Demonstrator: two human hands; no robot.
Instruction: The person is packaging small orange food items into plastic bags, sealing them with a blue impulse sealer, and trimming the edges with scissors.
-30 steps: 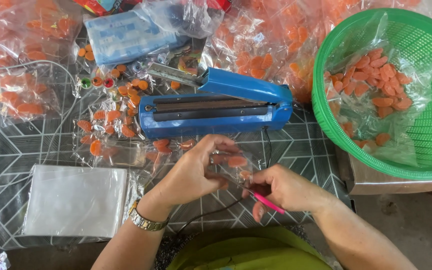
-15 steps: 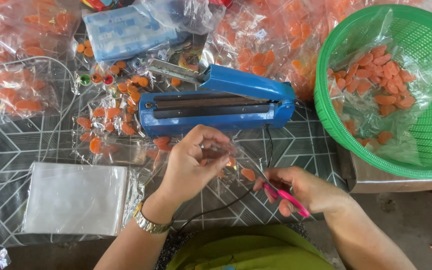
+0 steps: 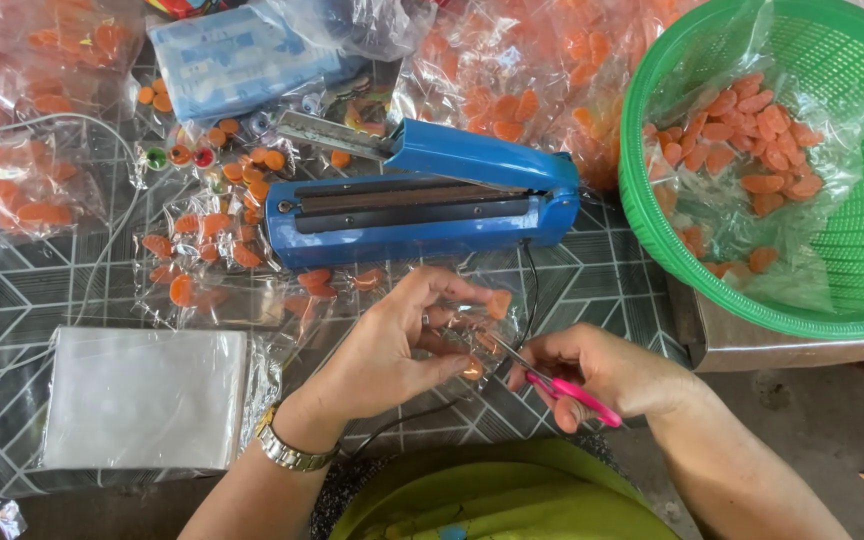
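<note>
My left hand [image 3: 387, 350], with a metal watch on its wrist, pinches a small clear plastic packet [image 3: 474, 322] that has a few orange candies inside. My right hand [image 3: 602, 372] grips pink-handled scissors [image 3: 562, 385], and their blades reach into the packet's edge beside my left fingers. Both hands hover over the patterned tabletop just in front of a blue heat sealer [image 3: 422, 195] whose arm is raised.
A green plastic basket [image 3: 677, 255] lined with a bag of orange candies sits at the right. A stack of clear empty bags [image 3: 142, 395] lies at the left. Filled candy packets [image 3: 222, 250] cover the back and left. A black cord [image 3: 530, 290] runs from the sealer.
My left hand has turned the packet and lifted its corner. My right hand has brought the scissors back in against the packet.
</note>
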